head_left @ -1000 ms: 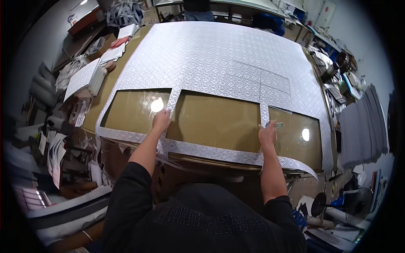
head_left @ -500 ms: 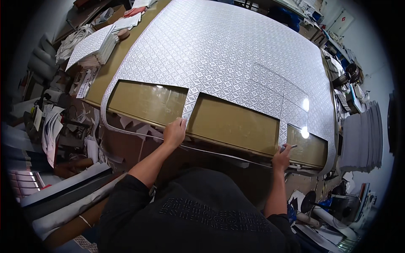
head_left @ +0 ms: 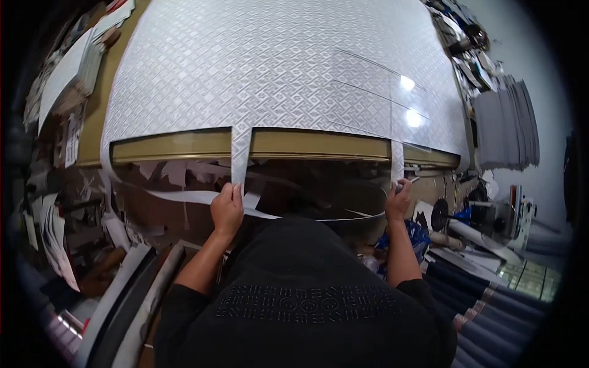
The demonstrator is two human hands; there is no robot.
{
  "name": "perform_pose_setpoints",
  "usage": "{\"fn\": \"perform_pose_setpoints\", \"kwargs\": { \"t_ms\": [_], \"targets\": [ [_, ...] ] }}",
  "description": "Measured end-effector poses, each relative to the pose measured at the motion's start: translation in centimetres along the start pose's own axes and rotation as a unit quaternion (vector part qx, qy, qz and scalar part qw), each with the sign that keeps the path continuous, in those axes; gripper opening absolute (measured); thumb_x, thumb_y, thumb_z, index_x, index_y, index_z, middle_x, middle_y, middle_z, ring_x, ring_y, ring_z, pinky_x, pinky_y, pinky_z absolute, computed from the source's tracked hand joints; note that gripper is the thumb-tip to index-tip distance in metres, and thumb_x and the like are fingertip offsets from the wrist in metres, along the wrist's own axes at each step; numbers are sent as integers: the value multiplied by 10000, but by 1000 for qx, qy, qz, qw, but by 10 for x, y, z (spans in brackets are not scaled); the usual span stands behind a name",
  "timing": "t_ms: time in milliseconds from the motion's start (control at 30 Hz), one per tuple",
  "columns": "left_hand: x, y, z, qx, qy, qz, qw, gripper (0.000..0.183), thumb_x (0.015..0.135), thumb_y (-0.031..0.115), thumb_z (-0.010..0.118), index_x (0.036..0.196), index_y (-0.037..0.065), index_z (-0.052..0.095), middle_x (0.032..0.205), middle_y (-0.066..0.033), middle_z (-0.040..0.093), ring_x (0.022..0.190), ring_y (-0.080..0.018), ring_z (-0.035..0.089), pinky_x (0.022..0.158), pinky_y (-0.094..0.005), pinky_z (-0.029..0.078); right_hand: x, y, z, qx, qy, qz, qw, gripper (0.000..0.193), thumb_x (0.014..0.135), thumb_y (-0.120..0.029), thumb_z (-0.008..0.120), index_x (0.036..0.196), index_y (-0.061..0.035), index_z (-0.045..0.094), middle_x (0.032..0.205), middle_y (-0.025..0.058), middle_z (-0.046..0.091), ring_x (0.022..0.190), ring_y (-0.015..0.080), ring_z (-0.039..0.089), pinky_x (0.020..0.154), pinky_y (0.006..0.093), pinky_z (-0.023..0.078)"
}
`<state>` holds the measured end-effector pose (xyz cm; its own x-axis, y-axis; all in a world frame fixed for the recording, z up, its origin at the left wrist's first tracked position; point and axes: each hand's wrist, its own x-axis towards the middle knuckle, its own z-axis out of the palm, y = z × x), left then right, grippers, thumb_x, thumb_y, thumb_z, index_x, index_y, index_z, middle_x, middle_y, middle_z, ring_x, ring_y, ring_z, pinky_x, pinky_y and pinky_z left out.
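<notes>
A large silver-white sheet of patterned fabric (head_left: 270, 73) covers the table (head_left: 184, 147), with rectangular openings cut along its near side. My left hand (head_left: 227, 211) is closed round a narrow strip (head_left: 240, 162) of this fabric between two openings. At the right, my right hand (head_left: 398, 202) grips another strip (head_left: 397, 161); a small dark object shows among its fingers, too unclear to name. Both strips stretch past the table's near edge toward me. A thin border of the fabric (head_left: 184, 196) hangs in a loose curve below.
A clear rectangular plate with dark lines (head_left: 368, 92) lies on the fabric's right part. Grey sheets (head_left: 506, 126) hang at the right. Stacked patterned pieces (head_left: 67, 73) stand at the left. Rolls of material (head_left: 123, 300) lean at lower left; paper scraps (head_left: 175, 172) lie under the table edge.
Both hands have drawn the fabric toward me, so its openings now reach beyond the table edge. The view has shifted, and the table sits higher in it.
</notes>
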<state>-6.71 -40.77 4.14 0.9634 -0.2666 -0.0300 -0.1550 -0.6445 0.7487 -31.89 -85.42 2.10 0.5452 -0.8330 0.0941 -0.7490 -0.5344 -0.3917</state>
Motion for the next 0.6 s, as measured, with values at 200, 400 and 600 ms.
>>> {"fn": "perform_pose_setpoints", "kwargs": {
  "t_ms": [200, 400, 600],
  "targets": [
    [-6, -14, -4, 11, -58, 23, 998, 307, 1086, 219, 563, 859, 12, 545, 711, -234, 558, 665, -452, 579, 580, -482, 424, -8, -29, -3, -26, 33, -58, 997, 248, 986, -180, 691, 1167, -96, 545, 975, 206, 700, 870, 477, 683, 738, 544, 530],
    [10, -16, 12, -75, -80, -36, 993, 272, 1102, 239, 576, 986, -6, 588, 760, -91, 601, 689, -208, 575, 665, -370, 479, 0, -18, 11, 49, 56, -26, 997, 251, 974, -174, 708, 1137, -79, 543, 943, 199, 673, 881, 462, 673, 728, 519, 526],
    [59, -12, 26, -114, 38, -27, 992, 279, 1089, 266, 613, 1060, -11, 596, 928, -55, 625, 846, -149, 583, 781, -316, 490, 46, -7, 11, 82, 120, -7, 989, 286, 951, -169, 735, 1132, -73, 535, 927, 187, 684, 881, 451, 680, 721, 506, 533]
  ]
}}
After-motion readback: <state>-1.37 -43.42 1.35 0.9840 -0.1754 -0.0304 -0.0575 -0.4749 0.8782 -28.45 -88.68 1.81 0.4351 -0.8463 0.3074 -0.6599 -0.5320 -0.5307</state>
